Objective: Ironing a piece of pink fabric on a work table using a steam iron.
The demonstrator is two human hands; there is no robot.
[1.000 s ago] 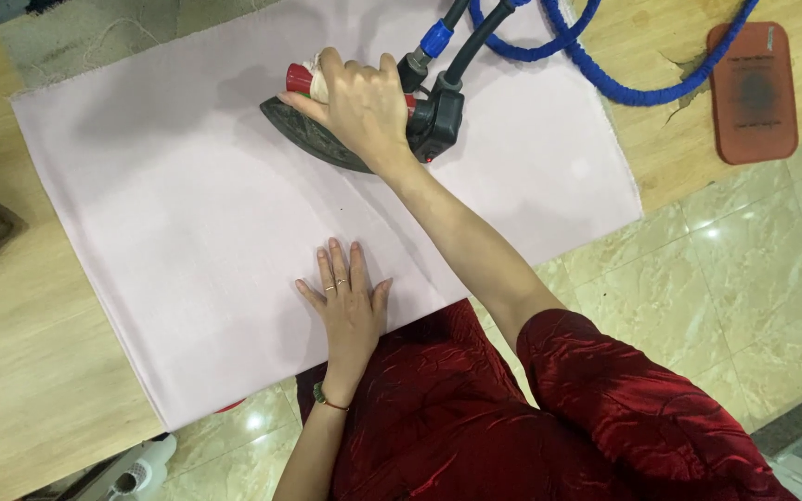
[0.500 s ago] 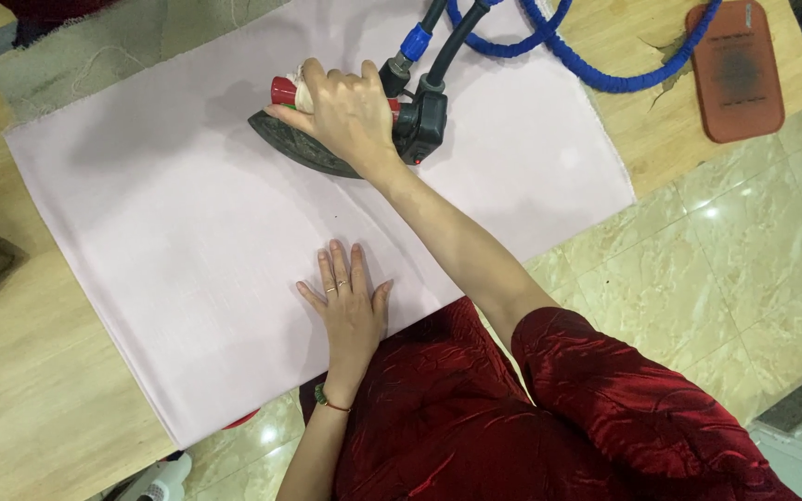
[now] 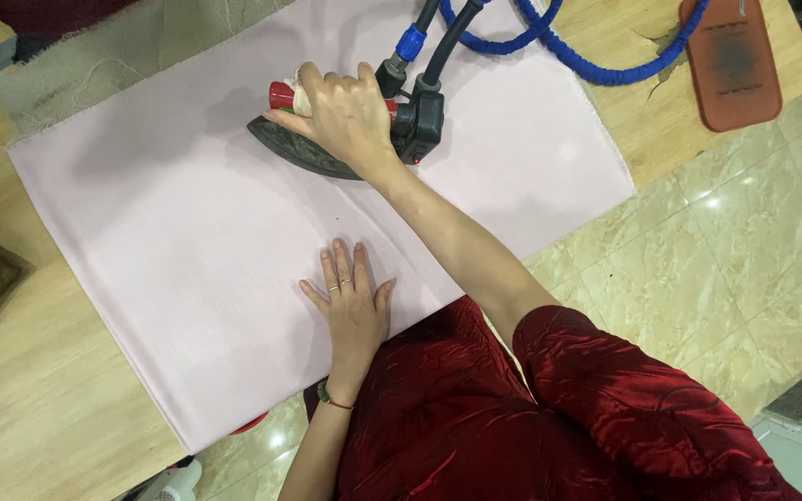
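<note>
Head view, single entry.

Item 1: iron (image 3: 313, 153). Dark, boat-shaped soleplate, pointed end toward the left; red handle showing just past the fingertips; black block at the heel, just right of the wrist. It sits flat on the pink cloth, on the half far from the body. The right hand (image 3: 341, 111) is closed over the handle from above, fingers curled round it, hiding most of the grip.

Item 2: pink cloth (image 3: 187, 250). Pale pink, plain, rectangular, spread smooth and laid at a slant across the worktop (image 3: 39, 390). Faint crease lines run between the two hands. Near edge overhangs the worktop beside the body.

Item 3: left hand (image 3: 353, 301). Open, palm down, fingers spread and pressed flat on the cloth, nearer the body than the iron and well apart from it. Rings on two fingers; a red and green band at the wrist.

Item 4: hoses (image 3: 549, 51). A blue ribbed hose loops beyond the right hand; black leads with a blue collar rise from the iron's heel.

Item 5: orange-brown pad (image 3: 730, 60). Rounded rectangle with a dark scorched patch at its middle, lying on the worktop far right of the right hand. No label legible.

Item 6: red sleeve (image 3: 624, 399), shiny crushed fabric, covering the right upper arm.
</note>
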